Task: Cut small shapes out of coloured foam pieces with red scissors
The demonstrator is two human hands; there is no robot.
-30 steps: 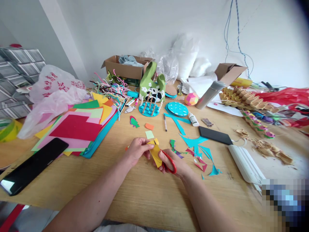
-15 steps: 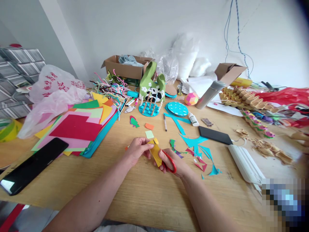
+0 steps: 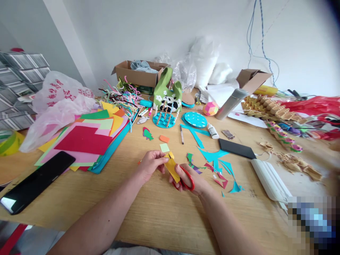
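Observation:
My left hand [image 3: 153, 162] pinches the upper left edge of a folded-looking piece of yellow paper [image 3: 172, 169]. Red-handled scissors [image 3: 190, 180] are in my right hand [image 3: 195, 183], whose thumb lies over the paper's lower right side. The blades are mostly hidden behind the paper. Just beyond my hands lie a pale green paper square [image 3: 164, 148], an orange paper piece [image 3: 164, 139] and a green and red fish-shaped cutout [image 3: 148, 134]. To the right are green and purple scraps [image 3: 193, 164], dark red scraps [image 3: 218, 176] and blue offcuts [image 3: 214, 155].
Coloured sheets [image 3: 79, 141] and a black phone [image 3: 37, 182] lie on the left. A pen [image 3: 181, 135], glue bottle [image 3: 213, 131], black slab [image 3: 236, 148] and white device [image 3: 271, 180] sit to the right. Farther back stand a green panda bag [image 3: 167, 97] and a grey flask [image 3: 231, 103].
The scissor handles have spread slightly and the yellow paper has turned a little in my fingers. My left hand stays almost in place.

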